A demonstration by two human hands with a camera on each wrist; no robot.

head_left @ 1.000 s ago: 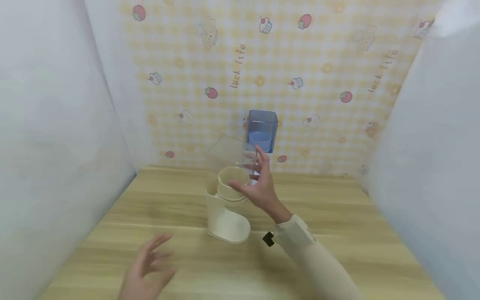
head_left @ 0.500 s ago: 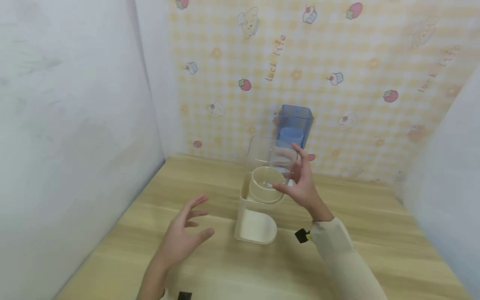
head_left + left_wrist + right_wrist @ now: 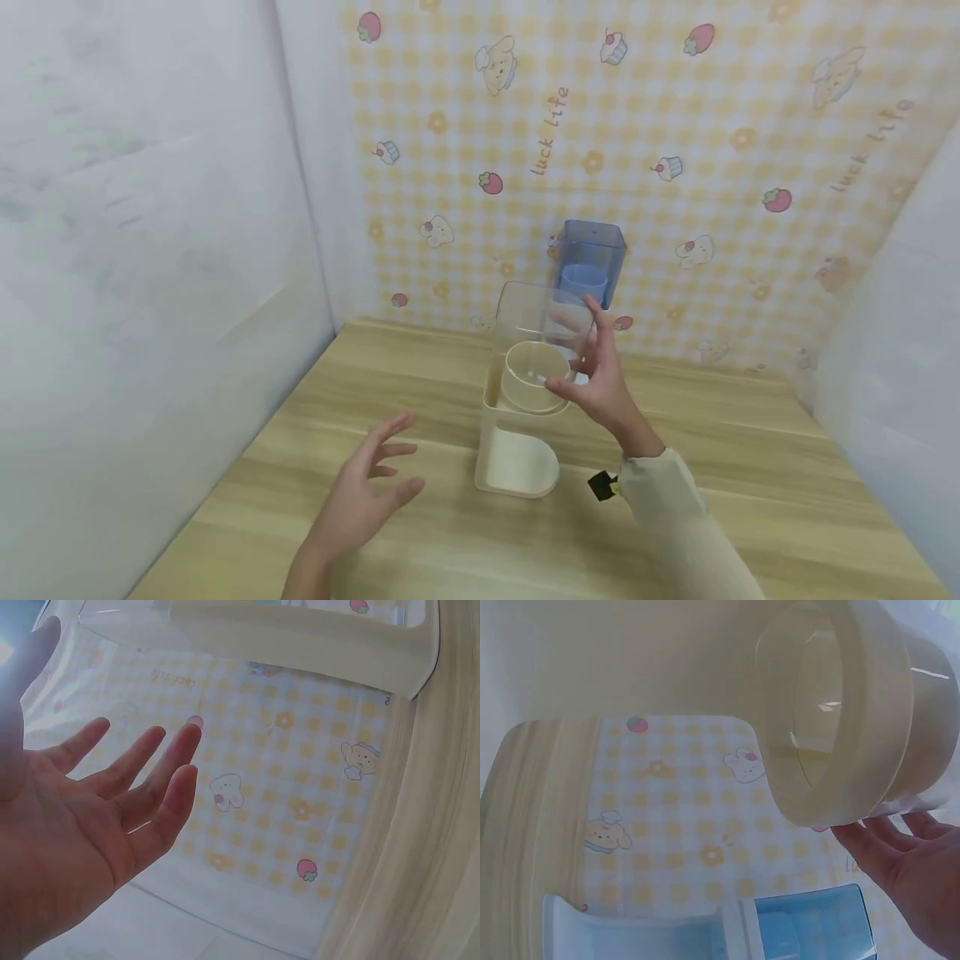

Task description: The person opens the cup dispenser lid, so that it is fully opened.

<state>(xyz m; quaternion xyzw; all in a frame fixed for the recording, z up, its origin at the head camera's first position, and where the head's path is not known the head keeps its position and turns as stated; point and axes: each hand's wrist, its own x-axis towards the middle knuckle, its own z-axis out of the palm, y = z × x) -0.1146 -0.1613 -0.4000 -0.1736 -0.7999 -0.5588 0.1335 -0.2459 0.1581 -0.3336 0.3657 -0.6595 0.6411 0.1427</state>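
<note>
A cream dispenser stand (image 3: pixel 517 467) with a rounded foot stands on the table. A cream cylinder (image 3: pixel 534 396) sits inside its clear, box-like cover (image 3: pixel 531 304). My right hand (image 3: pixel 603 387) holds the cover's right side, thumb in front and fingers behind, some seen through the clear wall. In the right wrist view, the hand (image 3: pixel 922 877) is beside the dispenser's cream ring (image 3: pixel 885 720). To the left of the stand, my left hand (image 3: pixel 358 500) hovers with spread, slightly bent fingers, touching nothing. The left wrist view shows its palm (image 3: pixel 75 840) bare.
A similar dispenser with a blue see-through top (image 3: pixel 603 250) stands behind, partly hidden; its white lower part (image 3: pixel 645 937) shows in the right wrist view. Behind it rises a checked back wall (image 3: pixel 675 100). White side walls (image 3: pixel 180 208) flank the wooden table (image 3: pixel 712 500).
The head view has turned left. My left hand has risen further into view and moved closer to the stand. My right hand stays at the clear cover.
</note>
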